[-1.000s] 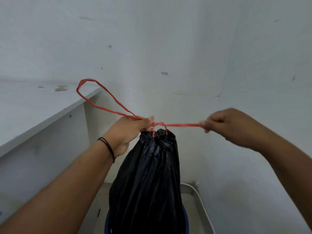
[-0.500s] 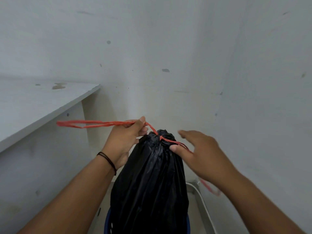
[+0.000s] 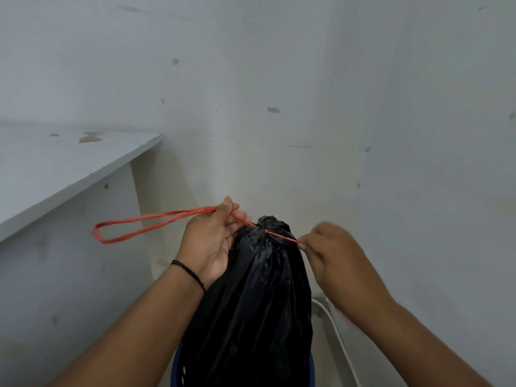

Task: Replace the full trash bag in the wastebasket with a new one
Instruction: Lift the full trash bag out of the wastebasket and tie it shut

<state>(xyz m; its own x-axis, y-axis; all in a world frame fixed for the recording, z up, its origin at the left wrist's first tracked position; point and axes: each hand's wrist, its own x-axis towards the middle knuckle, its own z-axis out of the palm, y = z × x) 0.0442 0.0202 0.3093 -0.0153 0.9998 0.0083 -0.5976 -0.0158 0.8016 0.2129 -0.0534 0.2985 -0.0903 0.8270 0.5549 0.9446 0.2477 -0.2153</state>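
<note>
- Step in hand: tying off the full black bag [image 3: 251,303], standing in the blue wastebasket [image 3: 176,371] at 6 o'clock.
- Left hand [image 3: 209,241] pinches the red drawstring [image 3: 145,223] loop; right hand [image 3: 332,261] pinches the other end.
- Next, by my judgement: cinch knot, lift bag out.

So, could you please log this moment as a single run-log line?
stage: tying bag | left hand: holds drawstring loop | right hand: pinches other strand | trash bag: cinched, in wastebasket

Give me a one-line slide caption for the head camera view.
Both hands, left hand and right hand, pinch the red drawstring at the gathered neck of the black trash bag.
</note>
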